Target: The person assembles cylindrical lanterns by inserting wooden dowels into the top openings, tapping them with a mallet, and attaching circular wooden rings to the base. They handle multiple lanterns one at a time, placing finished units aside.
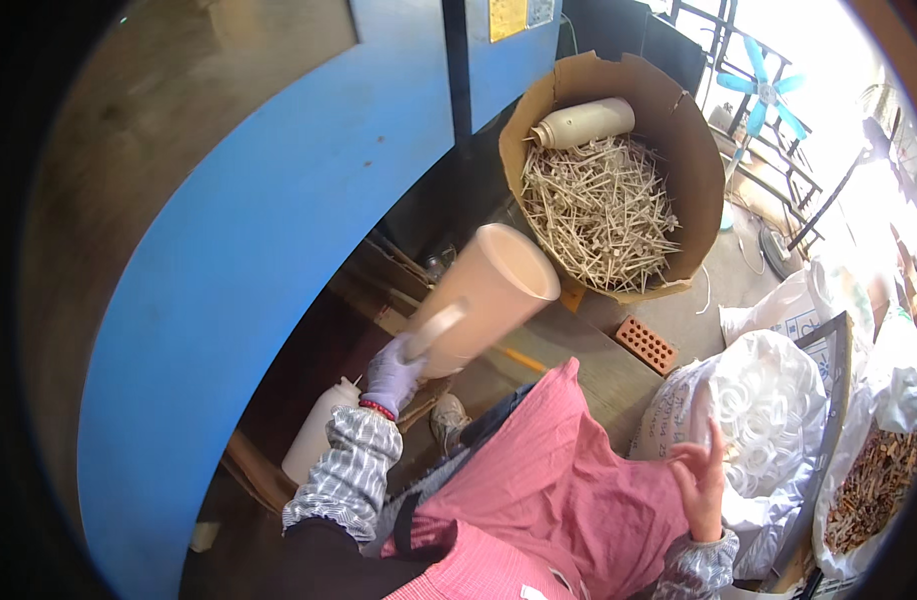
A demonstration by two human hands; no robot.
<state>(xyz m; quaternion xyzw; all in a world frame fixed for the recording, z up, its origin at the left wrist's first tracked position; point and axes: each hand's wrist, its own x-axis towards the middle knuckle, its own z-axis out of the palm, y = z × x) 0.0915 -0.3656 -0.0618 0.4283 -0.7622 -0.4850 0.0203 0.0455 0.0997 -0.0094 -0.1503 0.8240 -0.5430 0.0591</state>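
Note:
My left hand (pixel 392 378), in a pale purple glove, is closed on the handle of a peach-coloured jug (pixel 484 290). The jug tilts with its mouth toward the upper right, and no contents show inside. Just below that hand stands a cream plastic bottle (pixel 322 432) with a narrow tip, leaning in the dark recess. My bare right hand (pixel 701 482) holds nothing, its fingers apart and one pointing up. It is beside a white sack (pixel 669 405) filled with white plastic rings (pixel 764 405).
A large blue machine (pixel 239 220) curves along the left. Ahead, a cardboard container (pixel 699 190) holds many thin pale sprues (pixel 599 215) and another cream bottle (pixel 587 122). A perforated brick (pixel 647 345) lies on the floor. Brown pieces (pixel 869 490) fill a sack at right; a blue fan (pixel 764 90) stands behind.

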